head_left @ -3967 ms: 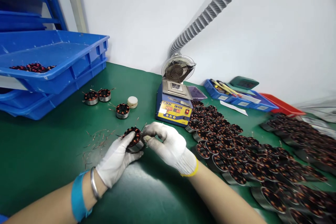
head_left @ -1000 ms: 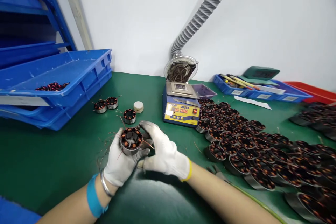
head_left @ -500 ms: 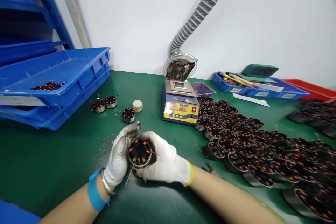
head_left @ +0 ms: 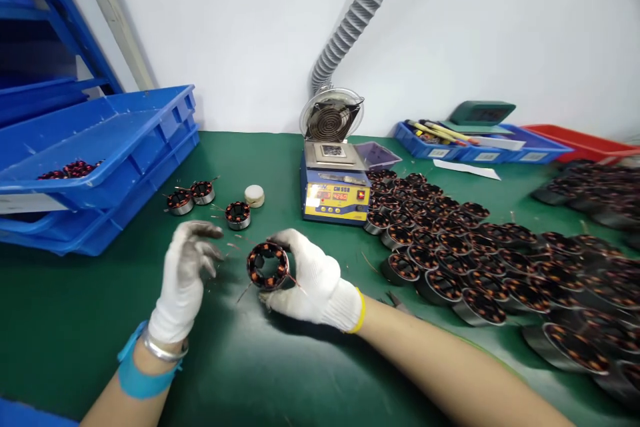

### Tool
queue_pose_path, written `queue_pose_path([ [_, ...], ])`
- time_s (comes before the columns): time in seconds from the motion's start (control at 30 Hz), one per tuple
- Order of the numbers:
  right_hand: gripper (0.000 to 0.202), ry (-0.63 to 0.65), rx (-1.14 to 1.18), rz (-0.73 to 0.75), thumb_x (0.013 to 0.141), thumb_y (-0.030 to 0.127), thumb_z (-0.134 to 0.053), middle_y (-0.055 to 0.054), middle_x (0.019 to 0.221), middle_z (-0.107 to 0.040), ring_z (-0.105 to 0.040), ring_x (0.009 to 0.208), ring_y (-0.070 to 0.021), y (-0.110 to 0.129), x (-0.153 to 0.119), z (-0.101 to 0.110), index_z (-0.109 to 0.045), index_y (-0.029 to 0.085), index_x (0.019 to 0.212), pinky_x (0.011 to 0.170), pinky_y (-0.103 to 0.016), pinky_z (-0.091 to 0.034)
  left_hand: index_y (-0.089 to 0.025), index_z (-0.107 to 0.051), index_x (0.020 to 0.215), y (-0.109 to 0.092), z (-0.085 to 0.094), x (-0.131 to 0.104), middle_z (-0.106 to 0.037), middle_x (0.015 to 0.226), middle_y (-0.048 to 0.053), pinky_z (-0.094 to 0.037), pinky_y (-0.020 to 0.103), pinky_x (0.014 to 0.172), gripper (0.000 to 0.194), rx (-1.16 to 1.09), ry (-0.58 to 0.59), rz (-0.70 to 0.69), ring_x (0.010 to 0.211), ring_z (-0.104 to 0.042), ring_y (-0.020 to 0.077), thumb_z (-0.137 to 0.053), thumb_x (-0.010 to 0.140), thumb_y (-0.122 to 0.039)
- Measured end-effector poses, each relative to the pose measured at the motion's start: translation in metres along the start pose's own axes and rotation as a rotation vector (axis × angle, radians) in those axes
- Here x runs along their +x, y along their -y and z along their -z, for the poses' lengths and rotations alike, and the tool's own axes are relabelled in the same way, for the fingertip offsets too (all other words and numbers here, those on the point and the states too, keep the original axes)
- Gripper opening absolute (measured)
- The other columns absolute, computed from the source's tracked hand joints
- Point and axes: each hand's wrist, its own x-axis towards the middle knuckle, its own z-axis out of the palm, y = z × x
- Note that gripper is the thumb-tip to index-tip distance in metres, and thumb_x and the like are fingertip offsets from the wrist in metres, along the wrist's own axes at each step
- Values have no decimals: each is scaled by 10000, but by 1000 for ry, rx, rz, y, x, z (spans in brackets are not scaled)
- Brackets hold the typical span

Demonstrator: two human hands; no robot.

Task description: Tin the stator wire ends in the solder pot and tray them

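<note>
Head view: right hand (head_left: 314, 283) partly hides stator (head_left: 268, 279).

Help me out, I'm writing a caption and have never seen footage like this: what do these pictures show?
There is no robot here: you see a person's own two hands in white gloves. Every picture comes from one camera worn on the head, looking forward and down.

The right hand holds a copper-wound ring with loose wire ends sticking out. The left hand is open beside it, not touching the ring.

On the green table, many similar rings crowd the right side, and three more sit beyond the hands. Stacked blue trays stand at the left. At the back is a blue-and-yellow box with lit red digits.
</note>
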Motion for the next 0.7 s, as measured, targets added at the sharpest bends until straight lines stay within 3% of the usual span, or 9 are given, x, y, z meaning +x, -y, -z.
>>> queue_pose_path([
  [0.07,639,-60,21,-5,567,335,-755,-6,1033,-645,-638,870,-181,-6,4,2,-522,272,1159,753,-277,-494,-176,-575,873,-4,-3,-3,-633,772,39,-402,225,391,561,166,443,266,533,-584,148,-527,750,-721],
  [0.1,642,-70,28,2,576,329,-751,-12,1042,-640,-634,877,-180,-9,6,3,-513,267,1169,757,-275,-497,-172,-562,794,-7,-5,-6,-611,691,21,-397,214,398,491,238,615,374,499,-568,134,-553,774,-662],
  [0.13,649,-70,34,18,581,325,-745,-17,1044,-636,-632,879,-180,-11,8,4,-504,261,1180,760,-277,-499,-170,-537,718,-10,-8,-8,-578,616,3,-384,205,400,441,289,708,453,461,-542,118,-565,797,-603],
  [0.2,647,-35,30,92,587,314,-730,-28,1035,-630,-629,878,-189,-15,11,5,-497,243,1186,767,-290,-502,-174,-477,630,-13,-13,-9,-518,526,-26,-345,192,385,410,310,650,519,394,-471,87,-570,820,-525],
  [0.37,508,94,15,361,599,288,-691,-51,986,-625,-612,853,-214,-17,10,2,-559,207,1084,773,-326,-493,-187,-460,645,-4,-11,6,-461,502,-57,-294,189,382,394,188,35,363,394,-389,72,-616,785,-521],
  [0.43,503,86,29,412,598,285,-684,-53,982,-623,-606,844,-212,-15,9,2,-564,200,1078,765,-322,-490,-183,-516,706,-1,-8,11,-521,581,-36,-331,202,427,354,244,-114,231,461,-432,86,-606,793,-515],
  [0.47,504,67,32,421,595,276,-681,-52,979,-622,-604,842,-210,-14,9,2,-562,197,1078,764,-320,-489,-179,-545,736,-2,-7,12,-547,622,-23,-354,210,459,342,299,-96,186,502,-456,96,-594,801,-511],
  [0.6,507,38,-6,365,585,269,-669,-65,983,-618,-597,853,-221,-15,12,4,-565,187,1074,770,-333,-488,-175,-511,630,-9,-11,4,-441,552,-38,-334,222,488,380,432,236,214,519,-400,100,-577,813,-502],
  [0.7,519,73,-49,316,574,276,-669,-77,998,-615,-595,866,-235,-17,14,6,-571,191,1077,774,-347,-484,-175,-472,585,-13,-12,-4,-405,527,-47,-302,217,461,409,384,272,247,489,-359,87,-613,785,-503],
])
